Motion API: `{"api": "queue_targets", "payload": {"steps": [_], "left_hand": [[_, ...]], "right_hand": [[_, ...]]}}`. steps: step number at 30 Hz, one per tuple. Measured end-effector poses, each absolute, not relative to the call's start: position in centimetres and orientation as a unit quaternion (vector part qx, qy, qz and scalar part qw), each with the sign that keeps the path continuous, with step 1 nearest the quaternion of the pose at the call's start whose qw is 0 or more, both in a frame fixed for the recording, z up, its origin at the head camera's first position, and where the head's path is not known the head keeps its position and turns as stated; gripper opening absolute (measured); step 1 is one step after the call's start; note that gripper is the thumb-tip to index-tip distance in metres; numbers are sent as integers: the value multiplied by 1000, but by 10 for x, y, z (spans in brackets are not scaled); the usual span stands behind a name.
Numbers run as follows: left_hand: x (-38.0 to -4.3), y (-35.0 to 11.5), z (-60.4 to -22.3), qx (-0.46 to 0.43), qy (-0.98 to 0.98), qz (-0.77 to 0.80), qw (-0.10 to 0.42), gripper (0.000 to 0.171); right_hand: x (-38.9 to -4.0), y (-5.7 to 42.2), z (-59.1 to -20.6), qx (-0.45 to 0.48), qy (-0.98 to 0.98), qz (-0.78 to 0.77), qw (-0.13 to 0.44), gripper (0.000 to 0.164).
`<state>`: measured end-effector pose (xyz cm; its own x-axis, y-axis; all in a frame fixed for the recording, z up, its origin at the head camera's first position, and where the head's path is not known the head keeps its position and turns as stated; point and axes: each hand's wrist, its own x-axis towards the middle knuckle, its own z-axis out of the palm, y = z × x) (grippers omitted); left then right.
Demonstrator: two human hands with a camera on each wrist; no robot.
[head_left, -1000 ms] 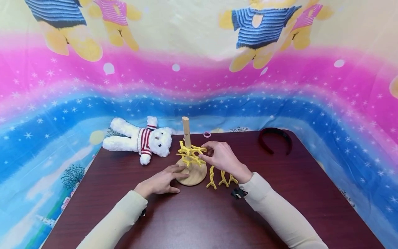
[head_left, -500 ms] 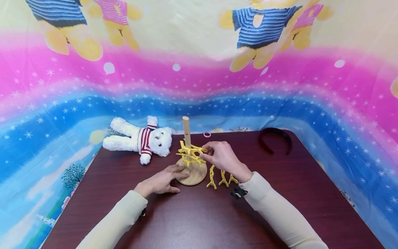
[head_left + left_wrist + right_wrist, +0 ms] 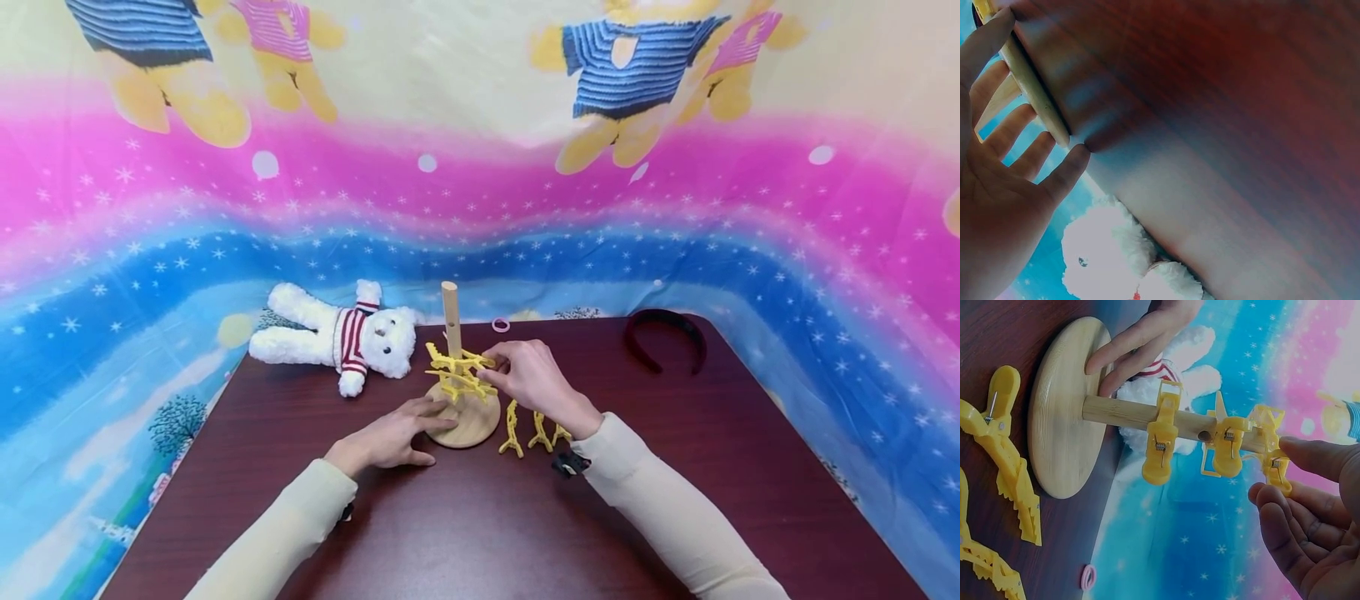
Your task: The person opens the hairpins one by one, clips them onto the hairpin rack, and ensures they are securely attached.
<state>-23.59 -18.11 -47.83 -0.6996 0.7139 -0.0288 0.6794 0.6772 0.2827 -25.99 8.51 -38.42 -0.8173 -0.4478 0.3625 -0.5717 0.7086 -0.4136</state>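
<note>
I watch remotely as the left grip (image 3: 390, 435), straight fingers resting at nine o'clock on the smooth, disc-based pale wooden stand (image 3: 480, 423), seemingly steadies it. Toothed loose yellow plastic clips (image 3: 512, 435) lie toward four o'clock on the glossy red-brown bench (image 3: 465, 533). At two o'clock, the right grip (image 3: 534, 379) pinches a yellow plastic spring clip (image 3: 1274, 469) at the upright post (image 3: 452, 312), probably for leverage. A fluffy white bear in a striped knit (image 3: 336, 337) sprawls at ten.
</note>
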Motion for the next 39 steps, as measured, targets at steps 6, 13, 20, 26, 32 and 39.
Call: {"api": "queue_targets", "payload": {"steps": [6, 13, 20, 26, 32, 39], "left_hand": [[-236, -181, -478, 386, 911, 128, 63, 65], [-236, -181, -479, 384, 912, 126, 66, 65], [-237, -181, -481, 387, 912, 123, 62, 65], [-237, -180, -480, 384, 913, 124, 64, 65], [-236, -180, -479, 384, 912, 126, 65, 65], [-236, -181, -480, 391, 910, 124, 57, 65]], "right_hand": [[-261, 86, -384, 264, -919, 269, 117, 26], [-261, 88, -385, 258, -919, 275, 112, 28], [-260, 90, -385, 244, -925, 276, 96, 34], [-260, 97, -386, 237, -923, 292, 81, 38], [-259, 112, -387, 232, -918, 314, 71, 37], [-258, 133, -389, 222, -913, 336, 70, 31]]}}
